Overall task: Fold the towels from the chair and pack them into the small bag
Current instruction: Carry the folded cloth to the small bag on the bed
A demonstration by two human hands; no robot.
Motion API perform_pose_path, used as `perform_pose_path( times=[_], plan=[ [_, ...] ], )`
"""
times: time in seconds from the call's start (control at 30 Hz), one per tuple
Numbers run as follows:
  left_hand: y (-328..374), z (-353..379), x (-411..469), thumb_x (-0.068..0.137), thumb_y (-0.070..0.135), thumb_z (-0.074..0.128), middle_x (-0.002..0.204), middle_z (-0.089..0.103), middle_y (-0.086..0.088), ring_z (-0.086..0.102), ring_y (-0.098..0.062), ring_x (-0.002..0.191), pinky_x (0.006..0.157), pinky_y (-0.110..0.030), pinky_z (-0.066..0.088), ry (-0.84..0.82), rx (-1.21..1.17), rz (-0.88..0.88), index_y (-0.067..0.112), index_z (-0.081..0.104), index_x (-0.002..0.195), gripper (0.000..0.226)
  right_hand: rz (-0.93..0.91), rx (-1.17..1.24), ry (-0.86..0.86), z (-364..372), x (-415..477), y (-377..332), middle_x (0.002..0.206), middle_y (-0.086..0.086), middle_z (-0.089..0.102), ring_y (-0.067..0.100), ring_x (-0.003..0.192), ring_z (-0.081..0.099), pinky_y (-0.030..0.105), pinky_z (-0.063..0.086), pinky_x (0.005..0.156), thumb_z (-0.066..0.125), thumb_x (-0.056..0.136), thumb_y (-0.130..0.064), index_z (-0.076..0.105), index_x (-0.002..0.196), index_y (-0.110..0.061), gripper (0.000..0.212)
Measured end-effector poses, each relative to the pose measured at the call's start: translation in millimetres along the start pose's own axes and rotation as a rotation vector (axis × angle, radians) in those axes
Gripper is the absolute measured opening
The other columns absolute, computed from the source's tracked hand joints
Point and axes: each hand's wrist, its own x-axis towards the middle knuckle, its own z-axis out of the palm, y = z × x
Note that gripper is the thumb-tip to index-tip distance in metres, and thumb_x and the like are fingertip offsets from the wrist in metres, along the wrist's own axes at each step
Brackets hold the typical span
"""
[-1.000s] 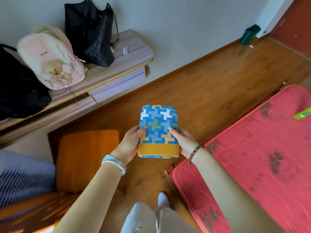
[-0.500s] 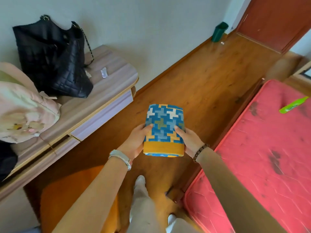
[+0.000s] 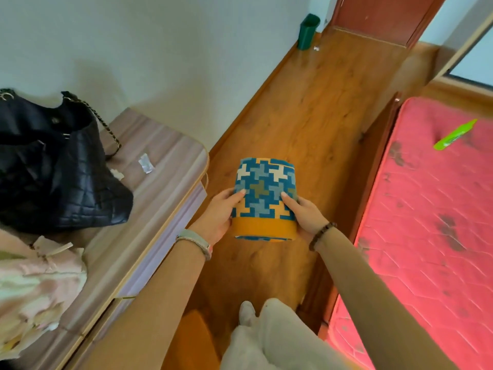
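Towel: folded towel (image 3: 265,198), blue cross pattern with an orange band at the near edge, held in the air over the floor (image 3: 306,116), between worktop (image 3: 165,156) and bed (image 3: 426,222). It touches neither.
Left hand: left hand (image 3: 218,217) grips the towel's left edge, thumb on top; the other fingers are hidden beneath.
Right hand: right hand (image 3: 304,214) grips the right edge the same way, thumb (image 3: 289,201) pressed on the pattern.
Change: grip and fold match the last second. The view has swung, so the chair (image 3: 197,340) has dropped to a sliver at the bottom edge, and the worktop now runs along the left, close by.
Bags: black quilted bag (image 3: 53,169) stands on the worktop; a pink backpack (image 3: 34,284) lies nearer. I cannot tell for certain which is the small bag; the black one seems likelier.
Reading: folding of this towel looks done; the person appears to be in the carry stage, chair to bag.
Next: probably bring the towel left to the bag mouth; one hand may need to let go to hold the bag open.
Risk: the fold could loosen on a one-handed hold.
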Motion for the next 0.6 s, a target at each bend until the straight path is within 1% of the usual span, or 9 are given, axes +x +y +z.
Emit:
perform_pose_path(
  times=[0.03, 0.1, 0.13, 0.2, 0.23, 0.27, 0.4, 0.47, 0.6],
  plan=[
    [5.5, 2.2, 8.1, 0.1, 0.018, 0.056, 0.114, 0.073, -0.005, 0.071, -0.02, 0.103, 0.085, -0.038, 0.058, -0.013, 0.009, -0.003, 0.014, 0.06, 0.124, 0.025, -0.007, 0.013, 0.008, -3.1, 5.7, -3.1, 0.12, 0.008, 0.069, 0.028, 0.112, 0.065, 0.049, 0.051, 0.099, 0.059, 0.093, -0.036, 0.062, 0.115, -0.02, 0.027],
    [15.2, 8.9, 23.5, 0.1, 0.018, 0.055, 0.118, 0.072, -0.005, 0.07, -0.021, 0.107, 0.089, -0.039, 0.057, -0.043, 0.037, -0.009, 0.013, 0.058, 0.127, 0.028, -0.019, 0.026, 0.019, -11.1, 16.2, -9.8, 0.121, 0.008, 0.069, 0.029, 0.113, 0.065, 0.052, 0.049, 0.101, 0.061, 0.092, -0.038, 0.062, 0.115, -0.021, 0.028],
    [19.6, 13.3, 30.6, 0.1, 0.018, 0.055, 0.118, 0.072, -0.005, 0.07, -0.021, 0.106, 0.088, -0.038, 0.057, -0.058, 0.051, -0.006, 0.013, 0.058, 0.127, 0.028, -0.024, 0.03, 0.029, -13.9, 18.4, -15.5, 0.121, 0.008, 0.069, 0.028, 0.11, 0.066, 0.05, 0.051, 0.099, 0.06, 0.093, -0.037, 0.062, 0.114, -0.021, 0.027],
    [26.6, 23.7, 44.1, 0.1, 0.019, 0.054, 0.117, 0.072, -0.004, 0.07, -0.019, 0.105, 0.087, -0.037, 0.057, -0.074, 0.076, -0.005, 0.013, 0.058, 0.126, 0.026, -0.042, 0.041, 0.047, -21.0, 23.5, -25.5, 0.117, 0.007, 0.07, 0.022, 0.101, 0.069, 0.04, 0.057, 0.089, 0.056, 0.096, -0.032, 0.061, 0.112, -0.02, 0.021],
    [30.0, 29.4, 50.8, 0.101, 0.019, 0.054, 0.118, 0.072, -0.005, 0.07, -0.02, 0.107, 0.09, -0.039, 0.057, -0.083, 0.086, -0.01, 0.013, 0.059, 0.124, 0.025, -0.047, 0.05, 0.059, -25.7, 26.9, -30.2, 0.115, 0.007, 0.07, 0.02, 0.096, 0.069, 0.035, 0.059, 0.083, 0.054, 0.097, -0.03, 0.061, 0.112, -0.019, 0.019],
    [33.6, 36.0, 58.2, 0.101, 0.019, 0.054, 0.12, 0.071, -0.005, 0.069, -0.021, 0.109, 0.094, -0.041, 0.055, -0.097, 0.097, -0.017, 0.014, 0.06, 0.123, 0.024, -0.05, 0.064, 0.073, -31.9, 30.6, -34.7, 0.115, 0.007, 0.07, 0.02, 0.096, 0.069, 0.034, 0.059, 0.081, 0.054, 0.098, -0.029, 0.061, 0.113, -0.018, 0.02],
    [49.8, 70.9, 88.6, 0.101, 0.021, 0.053, 0.12, 0.072, -0.005, 0.067, -0.023, 0.112, 0.101, -0.047, 0.051, -0.152, 0.153, -0.035, 0.014, 0.059, 0.126, 0.026, -0.055, 0.137, 0.102, -63.3, 44.9, -54.4, 0.123, 0.013, 0.067, 0.031, 0.112, 0.065, 0.049, 0.051, 0.098, 0.055, 0.097, -0.028, 0.061, 0.114, -0.016, 0.021],
    [59.6, 94.9, 106.0, 0.101, 0.021, 0.053, 0.121, 0.071, -0.005, 0.067, -0.022, 0.112, 0.102, -0.047, 0.051, -0.188, 0.163, -0.044, 0.014, 0.058, 0.128, 0.028, -0.059, 0.164, 0.13, -84.8, 52.1, -68.6, 0.123, 0.013, 0.067, 0.032, 0.114, 0.064, 0.051, 0.049, 0.1, 0.056, 0.097, -0.028, 0.06, 0.113, -0.016, 0.021],
    [81.9, 147.0, 137.1, 0.102, 0.022, 0.052, 0.121, 0.071, -0.005, 0.068, -0.022, 0.111, 0.099, -0.045, 0.053, -0.229, 0.201, -0.043, 0.014, 0.057, 0.129, 0.029, -0.07, 0.177, 0.188, -128.6, 71.2, -100.2, 0.123, 0.013, 0.067, 0.032, 0.114, 0.064, 0.055, 0.047, 0.101, 0.058, 0.095, -0.033, 0.059, 0.118, -0.014, 0.03]
  ],
)
